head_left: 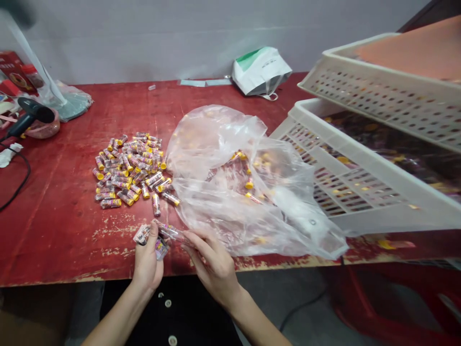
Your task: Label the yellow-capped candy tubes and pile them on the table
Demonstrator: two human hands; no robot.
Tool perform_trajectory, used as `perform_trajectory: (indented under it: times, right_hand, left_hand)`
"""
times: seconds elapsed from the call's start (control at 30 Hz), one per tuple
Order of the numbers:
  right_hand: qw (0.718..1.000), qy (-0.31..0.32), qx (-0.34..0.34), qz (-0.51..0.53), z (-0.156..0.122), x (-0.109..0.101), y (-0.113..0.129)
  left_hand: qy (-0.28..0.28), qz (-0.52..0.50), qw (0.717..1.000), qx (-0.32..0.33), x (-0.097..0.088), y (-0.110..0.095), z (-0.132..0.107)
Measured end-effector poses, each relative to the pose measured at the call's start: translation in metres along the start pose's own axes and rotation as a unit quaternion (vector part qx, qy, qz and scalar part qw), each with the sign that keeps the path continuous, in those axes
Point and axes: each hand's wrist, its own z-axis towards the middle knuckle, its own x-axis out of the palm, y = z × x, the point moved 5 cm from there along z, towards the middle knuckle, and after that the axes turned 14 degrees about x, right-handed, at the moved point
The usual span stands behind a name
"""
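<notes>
Our left hand [147, 263] is closed around a couple of small printed tubes [142, 235], one showing above the thumb and another below the fingers, while a clear tube [170, 232] runs from its fingertips toward our right hand [212, 267]. That hand's fingers [194, 242] are stretched out with their tips near the tube's far end, and we cannot tell whether they grip it. Just ahead of the hands, a heap of yellow-capped tubes [129, 168] lies on the worn red tabletop [54, 230], and a crumpled clear plastic bag [216, 139] with more tubes inside sits beside the heap. To the right we see two white perforated crates [360, 163], the upper one tilted over the lower. Farther left are a black hot-air blower [30, 115] and a black cable [18, 185], and a white and green bag [260, 72] leans against the wall [144, 38].
</notes>
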Motion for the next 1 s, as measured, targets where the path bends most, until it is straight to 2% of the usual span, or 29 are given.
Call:
perform_trajectory:
  times: [0.07,0.17,0.23,0.4,0.53,0.73,1.0]
  right_hand:
    - [1.000,0.005,0.017,0.024,0.000,-0.003,0.003]
    - [0.993,0.094,0.034,0.056,-0.004,0.003,0.003]
    - [0.989,0.119,0.043,0.081,-0.006,0.006,0.000]
    - [0.976,0.046,0.128,0.168,-0.001,0.003,-0.019]
    - [0.977,0.072,0.092,0.180,0.004,0.003,-0.011]
    - [0.981,-0.025,0.081,0.174,0.005,0.000,-0.006]
    - [0.979,-0.062,0.071,0.180,0.015,0.015,-0.013]
  left_hand:
    - [0.018,0.009,1.000,-0.007,0.002,0.000,-0.004]
    - [0.039,0.013,0.999,0.000,0.003,-0.001,-0.007]
    - [0.042,0.019,0.999,0.011,0.002,-0.002,-0.008]
    - [0.091,0.037,0.995,0.009,0.004,-0.002,-0.013]
    - [0.112,0.049,0.992,0.021,0.005,-0.004,-0.016]
    - [0.118,0.065,0.991,0.003,0.004,0.000,-0.013]
    - [0.110,0.059,0.992,0.028,0.009,-0.002,0.001]
